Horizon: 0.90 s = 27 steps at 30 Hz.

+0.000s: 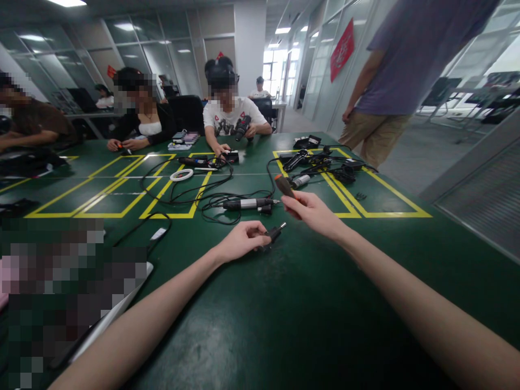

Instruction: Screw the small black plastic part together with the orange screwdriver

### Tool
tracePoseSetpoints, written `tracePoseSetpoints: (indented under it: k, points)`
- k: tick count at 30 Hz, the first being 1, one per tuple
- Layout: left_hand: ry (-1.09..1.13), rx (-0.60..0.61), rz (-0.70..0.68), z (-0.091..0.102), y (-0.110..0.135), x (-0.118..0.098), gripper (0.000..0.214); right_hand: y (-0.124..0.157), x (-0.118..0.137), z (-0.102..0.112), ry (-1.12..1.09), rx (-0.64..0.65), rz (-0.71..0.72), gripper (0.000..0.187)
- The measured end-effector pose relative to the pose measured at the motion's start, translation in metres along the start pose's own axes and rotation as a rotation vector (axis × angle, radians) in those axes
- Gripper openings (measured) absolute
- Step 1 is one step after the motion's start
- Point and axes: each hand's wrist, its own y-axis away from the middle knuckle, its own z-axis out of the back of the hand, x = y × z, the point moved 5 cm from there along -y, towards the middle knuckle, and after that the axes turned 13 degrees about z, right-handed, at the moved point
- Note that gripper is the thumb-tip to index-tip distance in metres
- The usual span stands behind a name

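Observation:
My left hand [242,239] is closed on a small black tool with a silver tip [274,233], held just above the green table [292,303]. My right hand [311,211] grips a screwdriver by its dark handle with orange trim [284,186], which points up and away from me. The two hands sit close together near the table's middle. A black and silver rotary tool [247,203] lies just beyond them among its cables.
Black cables [190,189] loop over yellow taped rectangles [122,184]. A white ring [181,174] lies further back. More tools and chargers [320,162] crowd the far right rectangle. Seated people work across the table; one person stands at the right. A laptop edge [117,309] lies at left.

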Motion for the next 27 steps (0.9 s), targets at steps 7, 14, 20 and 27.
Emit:
tracePoseSetpoints:
  k: [7, 14, 20, 27]
  points:
    - [0.077, -0.049, -0.043, 0.002, -0.003, 0.008, 0.043, 0.001, 0.005, 0.014, -0.051, -0.359, 0.175, 0.058]
    - [0.097, -0.075, -0.111, 0.004, -0.002, 0.006, 0.045, 0.004, 0.026, 0.002, -0.201, -0.351, 0.248, 0.048]
    - [0.053, -0.058, -0.089, 0.003, -0.003, 0.009, 0.053, 0.01, 0.043, -0.001, -0.101, -0.321, 0.304, 0.039]
    - [0.108, -0.008, -0.014, -0.001, -0.001, 0.009, 0.06, 0.011, 0.047, -0.006, -0.045, -0.254, 0.299, 0.029]
